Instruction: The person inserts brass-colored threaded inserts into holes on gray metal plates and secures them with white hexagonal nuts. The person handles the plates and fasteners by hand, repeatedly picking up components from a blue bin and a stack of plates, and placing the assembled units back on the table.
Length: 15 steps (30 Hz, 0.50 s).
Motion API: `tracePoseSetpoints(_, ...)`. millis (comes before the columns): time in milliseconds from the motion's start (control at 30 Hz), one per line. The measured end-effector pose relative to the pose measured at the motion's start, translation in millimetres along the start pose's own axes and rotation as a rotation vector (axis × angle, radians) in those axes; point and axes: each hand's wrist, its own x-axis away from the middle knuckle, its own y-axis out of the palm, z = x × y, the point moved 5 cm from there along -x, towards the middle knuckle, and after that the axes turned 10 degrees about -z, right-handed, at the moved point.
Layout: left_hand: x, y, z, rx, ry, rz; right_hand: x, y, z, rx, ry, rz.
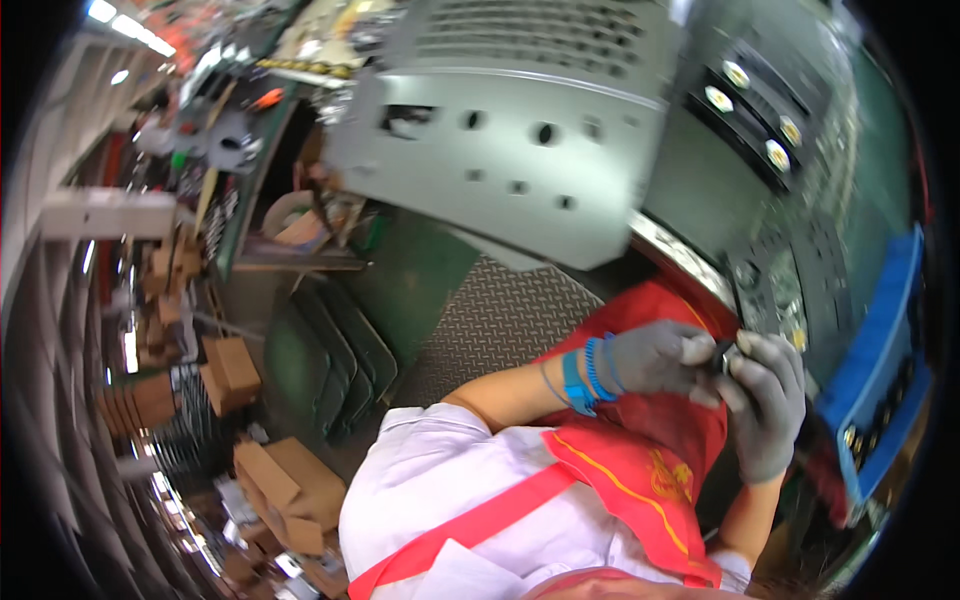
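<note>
My left hand (665, 358), in a grey glove, is closed with its fingertips pinching a small dark part (724, 356). From the other side my right hand (768, 395), gloved too, presses thumb and fingers against the same part. Its exact kind is too small and blurred to make out. Both hands meet in front of the red apron, close to the bench edge. Just beyond them lies a flat dark plate with cut-outs (765, 275). Farther up the bench is a black bar (750, 125) carrying several round light-coloured fittings.
A large perforated sheet-metal panel (500, 165) juts over the bench's left edge. To the right stands a blue bin (868, 385) with small parts inside. Dark curved panels (325, 355) lean left of a tread-plate floor section (500, 310). Cardboard boxes (290, 490) sit at lower left.
</note>
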Motion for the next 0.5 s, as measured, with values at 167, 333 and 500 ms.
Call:
tracePoseSetpoints(167, -4.1, 2.2, -9.6, 0.284, -0.111, -0.155, -2.9, -0.6, 0.2, -0.087, -0.123, -0.057)
tracePoseSetpoints(333, -3.6, -2.2, -5.8, 0.066, 0.106, -0.093, 1.4, 8.0, 7.3, -0.030, 0.033, -0.049)
tracePoseSetpoints(500, 0.7, -12.7, -2.1, 0.010, 0.199, -0.086, -0.8, 10.6, -7.8, 0.082, -0.058, 0.150)
